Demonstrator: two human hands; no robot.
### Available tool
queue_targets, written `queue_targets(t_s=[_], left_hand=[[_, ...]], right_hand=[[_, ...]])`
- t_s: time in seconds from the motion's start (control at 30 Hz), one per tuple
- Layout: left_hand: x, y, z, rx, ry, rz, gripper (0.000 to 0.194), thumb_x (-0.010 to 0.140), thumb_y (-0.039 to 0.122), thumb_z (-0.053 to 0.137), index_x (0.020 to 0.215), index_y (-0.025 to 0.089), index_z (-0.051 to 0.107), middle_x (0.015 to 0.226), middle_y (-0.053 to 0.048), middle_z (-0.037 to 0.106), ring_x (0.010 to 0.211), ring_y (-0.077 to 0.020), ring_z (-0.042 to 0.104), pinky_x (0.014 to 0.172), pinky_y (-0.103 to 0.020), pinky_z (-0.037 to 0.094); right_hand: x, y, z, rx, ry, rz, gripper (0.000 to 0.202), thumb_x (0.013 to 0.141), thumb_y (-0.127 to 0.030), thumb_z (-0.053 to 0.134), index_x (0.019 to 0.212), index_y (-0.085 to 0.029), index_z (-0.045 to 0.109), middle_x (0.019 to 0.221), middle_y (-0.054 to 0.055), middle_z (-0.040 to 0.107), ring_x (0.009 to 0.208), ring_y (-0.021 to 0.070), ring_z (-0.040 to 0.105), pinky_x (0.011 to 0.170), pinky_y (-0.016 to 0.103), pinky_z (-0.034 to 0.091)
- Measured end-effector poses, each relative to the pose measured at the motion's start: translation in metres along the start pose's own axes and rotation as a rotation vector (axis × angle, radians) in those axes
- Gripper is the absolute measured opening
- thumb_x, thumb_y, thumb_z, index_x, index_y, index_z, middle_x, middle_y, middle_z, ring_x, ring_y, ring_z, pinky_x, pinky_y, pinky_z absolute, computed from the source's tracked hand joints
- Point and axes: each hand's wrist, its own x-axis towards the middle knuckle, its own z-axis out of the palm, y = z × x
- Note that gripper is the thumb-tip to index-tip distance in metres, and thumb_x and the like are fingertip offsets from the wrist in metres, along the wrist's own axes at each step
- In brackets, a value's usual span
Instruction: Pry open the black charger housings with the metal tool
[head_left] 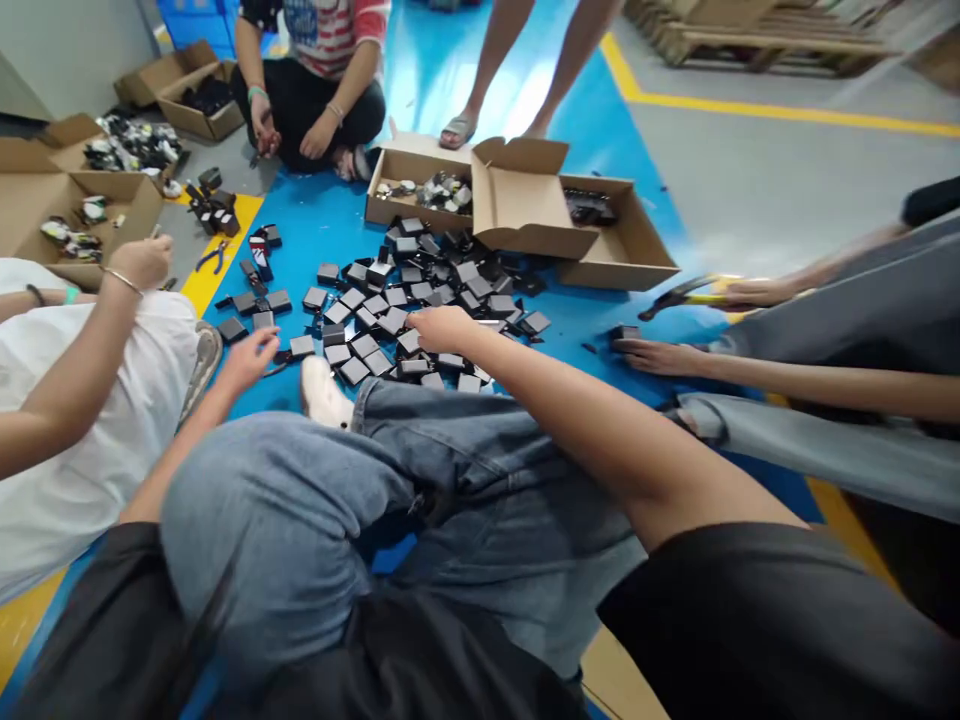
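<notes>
Small grey-topped black blocks (365, 316), many: we find them in a loose heap on the blue floor (577, 350), in front of the wearer's bent legs, some overlapping, others lying flat side by side.

Right hand (444, 328): we place it over the middle of the heap, arm outstretched, fingertips down among the blocks. The fingers are bent; we cannot tell whether they grip a block or only touch one. Blocks lie directly beyond the fingertips, to their left and below the hand.

Left hand (247, 364): fingers extended and parted, with nothing seen between them. We record one block (262, 320) just beyond the fingers and another (302, 346) to their right, nearer the heap; contact with the first we cannot settle.

White shoe (324, 392): at the heap's near edge, between the two hands.

Pliers (212, 258), blue-handled: beyond the left hand, by the yellow floor stripe.

Open carton (411, 212), holding mixed small parts: behind the heap.

Hammer (686, 294): in a co-worker's hand (757, 292) at right; we list that person's other hand (664, 357) beside a separate block (624, 333).
</notes>
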Motion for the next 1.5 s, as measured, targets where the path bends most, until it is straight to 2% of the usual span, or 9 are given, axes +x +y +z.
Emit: queue_targets(t_s=[0.17, 0.27, 0.5, 0.63, 0.77, 0.9, 1.13, 1.33, 1.5], left_hand=[[0.021, 0.002, -0.021, 0.016, -0.062, -0.033, 0.053, 0.092, 0.055, 0.048, 0.132, 0.022, 0.057, 0.114, -0.007, 0.072, 0.101, -0.0222, 0.069, 0.089, -0.035, 0.057], [0.047, -0.003, -0.013, 0.210, -0.307, 0.041, 0.057, 0.091, 0.056, 0.045, 0.135, 0.020, 0.055, 0.121, -0.010, 0.070, 0.107, -0.0263, 0.068, 0.091, -0.039, 0.056], [0.085, -0.019, 0.120, 0.411, -0.692, 0.262, 0.078, 0.078, 0.044, 0.072, 0.148, 0.028, 0.043, 0.153, -0.015, 0.045, 0.138, -0.0357, 0.046, 0.107, -0.046, 0.045], [0.087, -0.027, 0.160, 0.433, -0.737, 0.332, 0.088, 0.070, 0.038, 0.079, 0.149, 0.035, 0.041, 0.163, -0.013, 0.030, 0.146, -0.0419, 0.033, 0.112, -0.058, 0.035], [0.080, -0.042, 0.155, 0.456, -0.715, 0.355, 0.063, 0.078, 0.039, 0.069, 0.138, 0.029, 0.054, 0.156, -0.015, 0.041, 0.137, -0.0378, 0.046, 0.107, -0.052, 0.041], [0.072, -0.058, 0.142, 0.534, -0.698, 0.377, 0.054, 0.079, 0.043, 0.063, 0.128, 0.021, 0.060, 0.148, -0.019, 0.049, 0.126, -0.0394, 0.055, 0.095, -0.050, 0.048], [0.078, -0.058, 0.125, 0.504, -0.708, 0.418, 0.049, 0.083, 0.052, 0.052, 0.120, 0.023, 0.065, 0.137, -0.015, 0.057, 0.099, -0.0314, 0.068, 0.080, -0.040, 0.054], [0.075, -0.055, 0.131, 0.468, -0.649, 0.535, 0.043, 0.089, 0.055, 0.051, 0.108, 0.020, 0.069, 0.129, -0.017, 0.060, 0.116, -0.0359, 0.061, 0.101, -0.051, 0.046], [0.078, -0.040, 0.151, 0.399, -0.612, 0.508, 0.061, 0.089, 0.060, 0.054, 0.135, 0.020, 0.056, 0.144, -0.020, 0.051, 0.137, -0.0392, 0.045, 0.113, -0.055, 0.037]], right_hand=[[0.024, 0.006, 0.001, 0.018, -0.048, -0.091, 0.039, 0.098, -0.036, 0.056, 0.133, -0.017, 0.055, 0.128, 0.012, 0.063, 0.115, 0.0267, 0.062, 0.095, 0.047, 0.052], [0.048, -0.010, 0.018, 0.061, -0.058, -0.130, 0.042, 0.097, -0.043, 0.059, 0.130, -0.017, 0.056, 0.126, 0.010, 0.062, 0.110, 0.0236, 0.063, 0.094, 0.047, 0.054], [0.075, -0.060, 0.066, 0.194, -0.132, -0.196, 0.041, 0.097, -0.041, 0.060, 0.129, -0.016, 0.056, 0.125, 0.010, 0.062, 0.105, 0.0222, 0.065, 0.089, 0.043, 0.057], [0.054, -0.073, 0.085, 0.279, -0.189, -0.340, 0.042, 0.096, -0.044, 0.061, 0.129, -0.017, 0.057, 0.116, 0.008, 0.066, 0.097, 0.0210, 0.068, 0.083, 0.040, 0.058], [0.057, -0.050, 0.081, 0.311, -0.129, -0.321, 0.033, 0.096, -0.032, 0.052, 0.126, -0.019, 0.058, 0.120, 0.015, 0.066, 0.099, 0.0274, 0.070, 0.080, 0.038, 0.056], [0.075, 0.007, 0.078, 0.275, -0.014, -0.129, 0.062, 0.095, -0.038, 0.053, 0.148, -0.014, 0.035, 0.142, 0.027, 0.049, 0.106, 0.0347, 0.068, 0.081, 0.043, 0.055], [0.046, 0.080, 0.108, 0.269, -0.026, -0.059, 0.052, 0.087, -0.033, 0.062, 0.137, -0.022, 0.053, 0.142, 0.012, 0.054, 0.100, 0.0278, 0.070, 0.074, 0.032, 0.052], [0.020, 0.116, 0.121, 0.361, 0.028, 0.070, 0.053, 0.093, -0.039, 0.055, 0.141, -0.020, 0.047, 0.145, 0.014, 0.051, 0.107, 0.0276, 0.067, 0.079, 0.031, 0.049], [0.011, 0.111, 0.126, 0.382, 0.068, 0.033, 0.051, 0.098, -0.049, 0.048, 0.143, -0.025, 0.049, 0.148, 0.011, 0.049, 0.106, 0.0266, 0.067, 0.077, 0.030, 0.049]])
